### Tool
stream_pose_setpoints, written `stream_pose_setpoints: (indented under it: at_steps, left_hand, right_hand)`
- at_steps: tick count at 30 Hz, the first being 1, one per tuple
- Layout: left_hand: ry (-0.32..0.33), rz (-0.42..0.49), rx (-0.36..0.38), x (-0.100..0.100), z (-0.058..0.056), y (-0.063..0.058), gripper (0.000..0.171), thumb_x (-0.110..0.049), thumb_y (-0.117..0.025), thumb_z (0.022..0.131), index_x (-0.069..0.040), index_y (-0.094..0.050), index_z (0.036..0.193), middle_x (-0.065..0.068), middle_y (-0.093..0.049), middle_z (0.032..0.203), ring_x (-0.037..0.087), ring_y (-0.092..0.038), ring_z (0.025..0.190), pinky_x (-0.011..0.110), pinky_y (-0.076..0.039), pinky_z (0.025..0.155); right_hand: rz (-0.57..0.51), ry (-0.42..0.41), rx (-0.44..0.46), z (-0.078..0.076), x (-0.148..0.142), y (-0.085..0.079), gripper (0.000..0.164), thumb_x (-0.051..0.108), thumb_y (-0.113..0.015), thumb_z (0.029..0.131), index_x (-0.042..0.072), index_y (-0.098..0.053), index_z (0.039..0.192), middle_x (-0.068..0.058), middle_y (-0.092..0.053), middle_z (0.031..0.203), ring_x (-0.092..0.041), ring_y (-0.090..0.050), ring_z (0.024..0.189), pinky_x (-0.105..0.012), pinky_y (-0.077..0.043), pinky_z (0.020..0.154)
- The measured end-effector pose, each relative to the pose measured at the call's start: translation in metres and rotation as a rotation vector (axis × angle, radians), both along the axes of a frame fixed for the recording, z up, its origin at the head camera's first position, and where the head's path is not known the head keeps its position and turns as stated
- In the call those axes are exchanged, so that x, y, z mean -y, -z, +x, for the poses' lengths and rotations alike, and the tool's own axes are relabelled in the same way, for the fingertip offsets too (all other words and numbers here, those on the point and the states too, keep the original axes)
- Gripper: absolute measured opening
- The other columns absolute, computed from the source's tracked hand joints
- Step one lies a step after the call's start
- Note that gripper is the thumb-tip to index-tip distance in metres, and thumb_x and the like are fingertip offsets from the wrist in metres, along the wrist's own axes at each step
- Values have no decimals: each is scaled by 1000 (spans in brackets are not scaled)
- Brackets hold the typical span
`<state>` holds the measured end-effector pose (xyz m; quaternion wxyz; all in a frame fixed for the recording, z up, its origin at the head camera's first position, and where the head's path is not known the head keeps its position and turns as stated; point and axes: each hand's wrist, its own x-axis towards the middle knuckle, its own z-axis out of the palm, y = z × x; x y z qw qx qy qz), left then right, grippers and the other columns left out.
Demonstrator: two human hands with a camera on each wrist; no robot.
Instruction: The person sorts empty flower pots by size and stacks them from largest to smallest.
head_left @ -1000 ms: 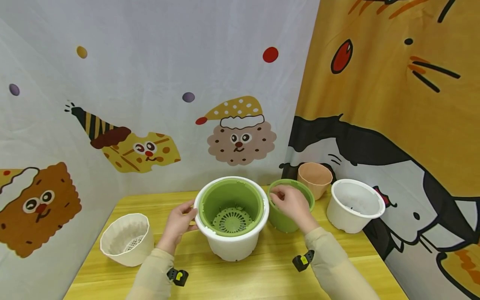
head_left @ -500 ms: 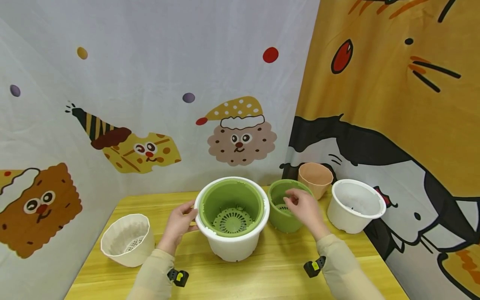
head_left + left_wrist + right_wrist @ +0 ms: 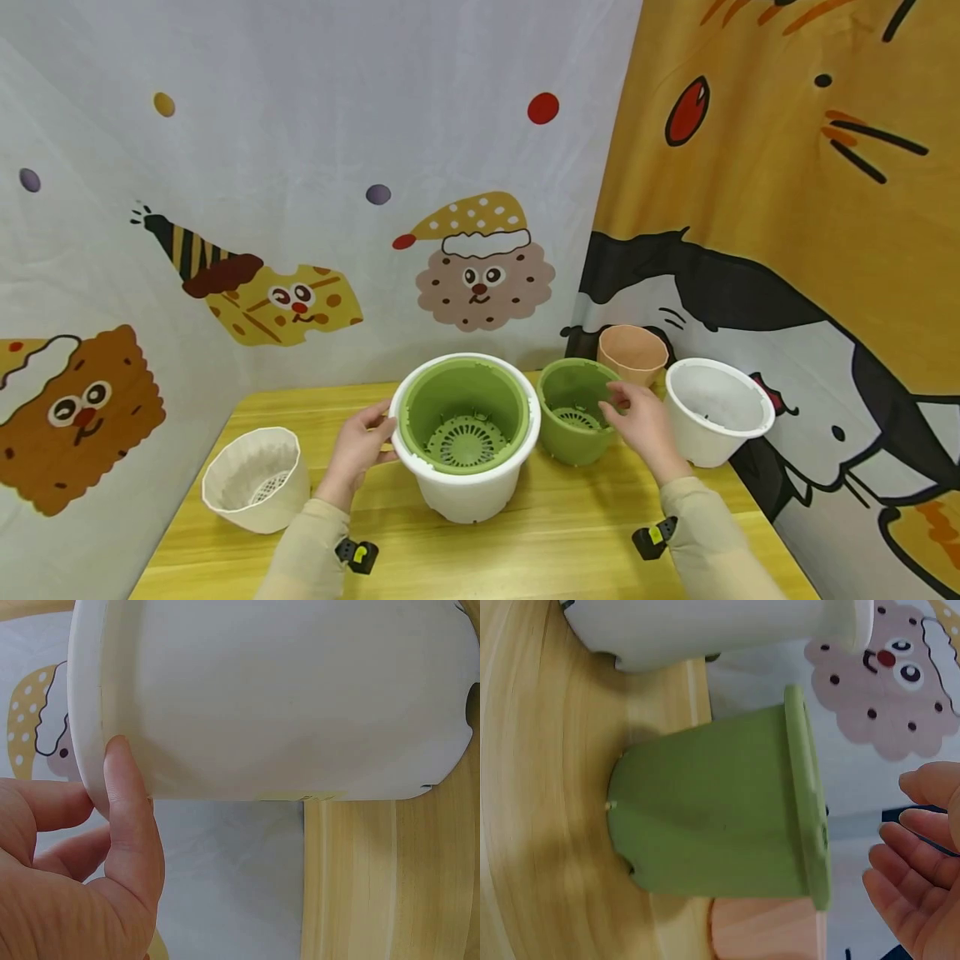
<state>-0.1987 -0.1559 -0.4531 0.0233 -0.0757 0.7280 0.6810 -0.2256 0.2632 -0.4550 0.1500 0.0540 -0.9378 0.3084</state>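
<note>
A white flowerpot (image 3: 468, 498) stands upright at the middle of the table, and a green slotted pot (image 3: 420, 408) is nested inside it. My left hand (image 3: 358, 446) holds the white pot's rim at its left side, thumb under the lip in the left wrist view, where the white wall (image 3: 285, 697) fills the upper part. To the right stands a second green pot (image 3: 573, 446) with a slotted bottom. My right hand (image 3: 643, 421) is by its right rim, holding nothing; in the right wrist view, its loosely bent fingers (image 3: 907, 862) are apart from the green pot's rim.
A cream ribbed pot (image 3: 285, 504) with a mesh bottom stands at the left of the wooden table (image 3: 450, 567). Behind my right hand are a peach pot (image 3: 632, 348) and another white pot (image 3: 697, 433). A printed cloth (image 3: 450, 100) hangs close behind the table.
My right hand has moved right, from over the second green pot's opening to beside its right rim. The left hand and the white pot have stayed in place.
</note>
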Motion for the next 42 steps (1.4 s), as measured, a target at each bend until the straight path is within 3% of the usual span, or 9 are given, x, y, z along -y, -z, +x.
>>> stream_pose_setpoints:
  at_steps: [12,18,33,36,42]
  left_hand:
    - [-4,-2,-11,1,0,1,46,-1,-54,99,5,-45,144,18,-49,104,16,-62,74,32,-64,64]
    - [-18,-9,-6,0,-1,2,45,0,-55,98,3,-49,143,18,-50,104,16,-63,74,33,-64,66]
    - [-15,-18,-9,0,-1,3,45,0,-55,98,2,-48,143,18,-51,103,16,-63,75,33,-64,66]
    - [-15,-18,-6,-1,-1,3,45,0,-54,99,2,-48,144,18,-51,104,16,-63,76,32,-64,66]
    - [-17,-22,-3,-1,-1,2,45,-1,-55,99,2,-49,143,19,-51,106,16,-63,78,32,-64,66]
  right_hand:
    - [-33,89,20,-6,-27,8,48,17,-70,91,-10,-56,128,-29,-62,113,-44,-58,105,-57,-50,92]
    - [-64,130,95,-9,-34,12,57,19,-69,92,-13,-48,135,-32,-57,117,-46,-57,109,-57,-50,94]
    - [-215,116,245,-14,-37,19,66,20,-65,95,-21,-36,138,-39,-49,124,-51,-52,114,-58,-51,95]
    - [-234,112,252,-16,-38,20,65,18,-64,96,-23,-35,137,-40,-49,122,-51,-53,111,-56,-54,91]
    - [-405,117,333,-20,-39,24,68,16,-61,98,-21,-26,143,-39,-47,122,-49,-54,110,-42,-62,80]
